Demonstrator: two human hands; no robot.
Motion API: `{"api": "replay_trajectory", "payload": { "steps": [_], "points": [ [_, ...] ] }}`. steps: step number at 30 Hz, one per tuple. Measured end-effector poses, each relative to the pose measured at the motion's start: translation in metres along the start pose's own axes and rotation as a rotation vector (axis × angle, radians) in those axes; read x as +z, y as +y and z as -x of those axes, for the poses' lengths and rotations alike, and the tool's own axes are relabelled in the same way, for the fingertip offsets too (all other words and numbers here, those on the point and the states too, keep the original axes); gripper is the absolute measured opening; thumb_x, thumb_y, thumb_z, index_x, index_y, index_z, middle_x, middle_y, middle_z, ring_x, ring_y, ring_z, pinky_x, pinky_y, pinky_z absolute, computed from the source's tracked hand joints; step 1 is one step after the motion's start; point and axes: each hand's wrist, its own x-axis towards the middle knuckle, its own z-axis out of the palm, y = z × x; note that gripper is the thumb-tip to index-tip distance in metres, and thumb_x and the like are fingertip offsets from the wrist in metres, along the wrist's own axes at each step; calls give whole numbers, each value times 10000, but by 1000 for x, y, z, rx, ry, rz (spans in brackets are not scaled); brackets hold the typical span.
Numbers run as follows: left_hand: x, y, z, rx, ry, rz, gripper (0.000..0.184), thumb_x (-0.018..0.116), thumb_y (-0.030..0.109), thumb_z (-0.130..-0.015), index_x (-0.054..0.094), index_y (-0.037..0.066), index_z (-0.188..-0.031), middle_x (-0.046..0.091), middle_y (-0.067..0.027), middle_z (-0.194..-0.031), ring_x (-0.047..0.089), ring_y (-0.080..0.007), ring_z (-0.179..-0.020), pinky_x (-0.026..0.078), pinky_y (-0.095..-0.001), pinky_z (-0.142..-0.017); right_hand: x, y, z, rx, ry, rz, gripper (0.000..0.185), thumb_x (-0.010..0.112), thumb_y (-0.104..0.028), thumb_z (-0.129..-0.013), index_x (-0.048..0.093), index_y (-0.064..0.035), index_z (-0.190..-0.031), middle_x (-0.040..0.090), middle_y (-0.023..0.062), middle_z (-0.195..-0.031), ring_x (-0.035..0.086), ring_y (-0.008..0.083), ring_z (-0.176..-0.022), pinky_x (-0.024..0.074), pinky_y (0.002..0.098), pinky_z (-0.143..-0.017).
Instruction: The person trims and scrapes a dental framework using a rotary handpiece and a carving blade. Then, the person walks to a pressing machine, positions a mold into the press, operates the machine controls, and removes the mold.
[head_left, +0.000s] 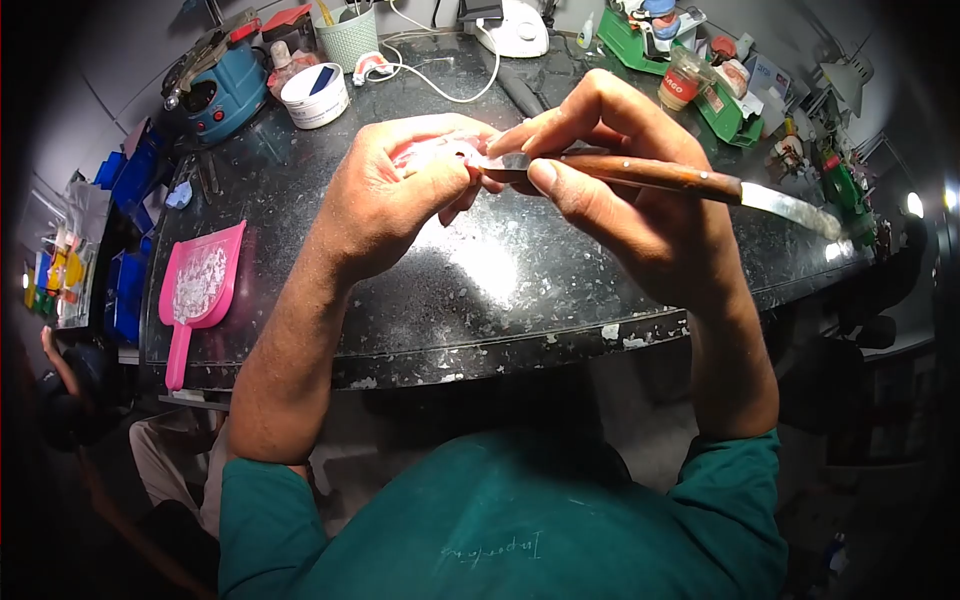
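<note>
Over the black worktop (pixel 400 330), my left hand (pixel 385 195) is closed around a small pink dental piece (pixel 432 152), its shape mostly hidden by the fingers. My right hand (pixel 650 210) grips a wax knife (pixel 670 176) by its brown wooden handle, with thumb and fingers near the blade. The knife's narrow metal end points left and meets or nearly meets the pink piece at my left fingertips; exact contact cannot be made out. At the other end, a broad curved metal blade sticks out to the right past my hand.
On the left lies a pink dustpan (pixel 240 262) with white debris. A white tub (pixel 318 108), a blue machine (pixel 222 98) and a dental model (pixel 373 67) stand at the back. Green bins (pixel 735 128) and a jar (pixel 682 85) are back right. Another person's arm (pixel 62 362) shows far left.
</note>
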Motion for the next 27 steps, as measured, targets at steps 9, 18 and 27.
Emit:
{"api": "replay_trajectory", "payload": {
  "steps": [9, 18, 27],
  "points": [
    [5, 11, 2, 15, 8, -224, 287, 556, 55, -837, 639, -31, -1098, 662, -11, -896, 551, -40, -772, 457, -203, -697, 0, -6, 0, 81, -28, 84, 104, 572, 41, -869, 531, 38, -964, 653, 190, -1060, 628, 205, -1064, 507, 342, -951],
    [7, 10, 1, -30, -106, -191, 315, 601, 113, -878, 595, -25, -1161, 608, 15, -932, 525, -16, -790, 429, -166, -700, -5, -3, 0, 29, -99, 88, 113, 560, 87, -831, 531, 55, -936, 659, 178, -1015, 638, 200, -1041, 518, 331, -935],
    [9, 3, 1, -40, -66, -86, 303, 538, 4, -842, 611, -33, -1134, 632, -3, -920, 538, -29, -807, 455, -190, -718, -18, 2, -13, 66, -171, 123, 79, 606, 6, -892, 560, 46, -942, 689, 184, -1001, 674, 200, -991, 551, 286, -815]
  ]
}}
